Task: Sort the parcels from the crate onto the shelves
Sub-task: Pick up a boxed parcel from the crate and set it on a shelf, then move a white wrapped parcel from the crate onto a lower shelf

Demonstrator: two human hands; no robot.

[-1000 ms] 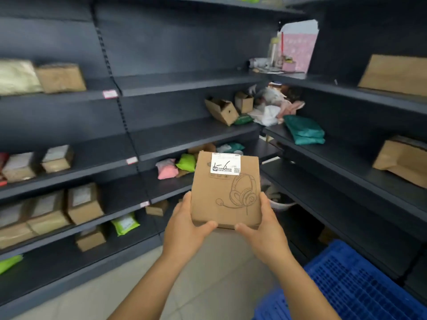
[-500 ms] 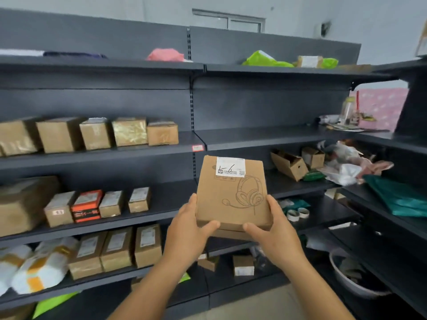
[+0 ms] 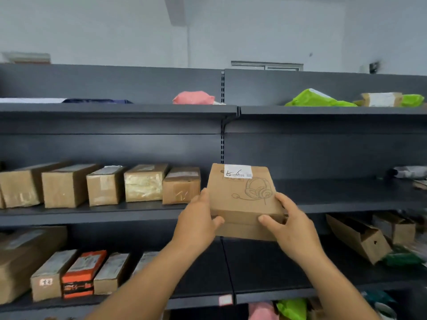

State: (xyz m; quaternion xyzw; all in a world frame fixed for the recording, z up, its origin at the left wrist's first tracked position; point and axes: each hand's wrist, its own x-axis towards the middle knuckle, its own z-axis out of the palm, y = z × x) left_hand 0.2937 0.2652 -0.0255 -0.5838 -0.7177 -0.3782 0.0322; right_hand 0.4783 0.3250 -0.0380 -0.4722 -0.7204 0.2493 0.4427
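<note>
A flat cardboard box point(image 3: 243, 199) is held between both hands in front of the shelving, at the height of the middle shelf point(image 3: 335, 204). The left hand point(image 3: 196, 225) grips the near left corner, with the thumb curled over the lower front edge and the other fingers along the left side. The right hand point(image 3: 292, 225) grips the near right corner in the same manner, the thumb on the front edge. The box extends away from the fingers, up and forward towards the shelf, and its longer side seems to run away from the hands. Both hands are equally near to it. The free part of the shelf lies just beyond the far edge of the box; a row of brown parcels point(image 3: 104, 185) stands to the left of the left fingers. A line drawing of a headset point(image 3: 255, 189) is printed on the top face. On the white label point(image 3: 238, 171) a handwritten mark like "5-6" is seen; the small print cannot be read.
</note>
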